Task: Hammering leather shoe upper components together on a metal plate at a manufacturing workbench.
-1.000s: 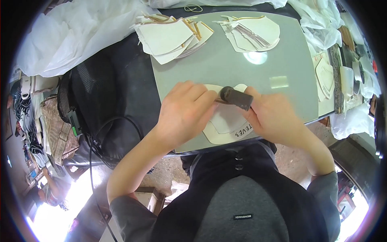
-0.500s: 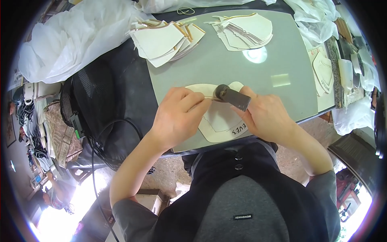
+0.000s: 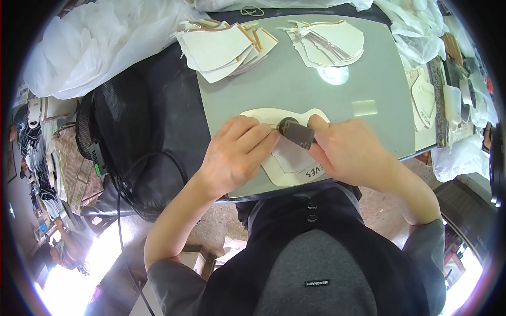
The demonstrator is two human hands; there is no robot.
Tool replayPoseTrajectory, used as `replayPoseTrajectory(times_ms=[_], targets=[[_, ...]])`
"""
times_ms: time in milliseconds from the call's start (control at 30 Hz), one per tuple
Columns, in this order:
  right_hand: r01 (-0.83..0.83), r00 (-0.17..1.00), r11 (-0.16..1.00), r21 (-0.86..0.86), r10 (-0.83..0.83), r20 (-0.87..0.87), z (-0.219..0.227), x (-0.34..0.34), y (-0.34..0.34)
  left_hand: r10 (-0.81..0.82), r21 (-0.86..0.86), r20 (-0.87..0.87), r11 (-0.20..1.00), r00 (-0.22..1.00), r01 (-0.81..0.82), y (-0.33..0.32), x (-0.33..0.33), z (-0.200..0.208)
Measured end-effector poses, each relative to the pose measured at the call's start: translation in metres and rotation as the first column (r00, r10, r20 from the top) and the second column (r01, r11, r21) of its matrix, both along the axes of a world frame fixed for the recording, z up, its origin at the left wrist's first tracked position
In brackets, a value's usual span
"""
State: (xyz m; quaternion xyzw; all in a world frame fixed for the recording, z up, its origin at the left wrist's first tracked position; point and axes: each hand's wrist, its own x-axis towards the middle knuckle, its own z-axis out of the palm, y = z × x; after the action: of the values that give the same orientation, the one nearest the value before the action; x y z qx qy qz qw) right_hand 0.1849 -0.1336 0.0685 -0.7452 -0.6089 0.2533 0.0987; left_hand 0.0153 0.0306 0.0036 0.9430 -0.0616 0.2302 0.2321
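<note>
- Closest in, the dark apron (image 3: 316,253), its upper edge just under the table.
- Here's the left hand (image 3: 237,150), fingers curled narrow, tips down over the white pieces; a sliver of thin strip (image 3: 274,126) shows at the fingertips, but whether it's pinched I cannot tell.
- And the right hand (image 3: 350,150), closed around the dark tool (image 3: 297,134), whose round end sits just beside the left fingertips.
- Right beneath, the template (image 3: 276,176), white with dark lettering, lying flat between the hands at the near edge of the grey board (image 3: 316,94); a smaller white piece (image 3: 291,159) lies on top of it.
- Off to the left, a black mesh bag (image 3: 118,110) and a loop of black cable (image 3: 158,154).
- Out right, beyond the board, more white templates (image 3: 423,100).
- Far side of the board: two fanned stacks, left stack (image 3: 216,48) and right stack (image 3: 341,38), well apart from the hands.
- Furthest back, crumpled plastic (image 3: 100,47) along the table.
</note>
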Motion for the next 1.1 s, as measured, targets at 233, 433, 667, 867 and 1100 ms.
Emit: replayPoseTrajectory(times_ms=[233,433,667,867,1100], targets=[[-0.044,0.999,0.999,0.001,0.044,0.015,0.003,0.008,0.004,0.095,0.078,-0.012,0.993,0.995,-0.093,-0.006,-0.005,0.002],[-0.024,0.998,0.996,-0.088,0.029,0.062,0.005,0.003,0.004,0.097,0.127,0.021,0.987,0.995,-0.099,-0.009,-0.006,-0.001],[0.041,0.997,0.983,0.178,-0.030,-0.065,0.005,0.005,0.003,0.128,0.145,-0.010,0.981,0.992,-0.125,-0.014,-0.013,0.001],[-0.039,0.996,0.993,0.110,0.048,-0.079,0.009,0.010,0.012,0.147,0.235,-0.095,0.964,0.985,-0.121,-0.022,-0.024,0.010],[-0.115,0.992,0.990,0.078,0.118,-0.041,0.006,0.014,0.021,0.176,0.183,-0.065,0.970,0.982,-0.162,-0.023,-0.025,0.007]])
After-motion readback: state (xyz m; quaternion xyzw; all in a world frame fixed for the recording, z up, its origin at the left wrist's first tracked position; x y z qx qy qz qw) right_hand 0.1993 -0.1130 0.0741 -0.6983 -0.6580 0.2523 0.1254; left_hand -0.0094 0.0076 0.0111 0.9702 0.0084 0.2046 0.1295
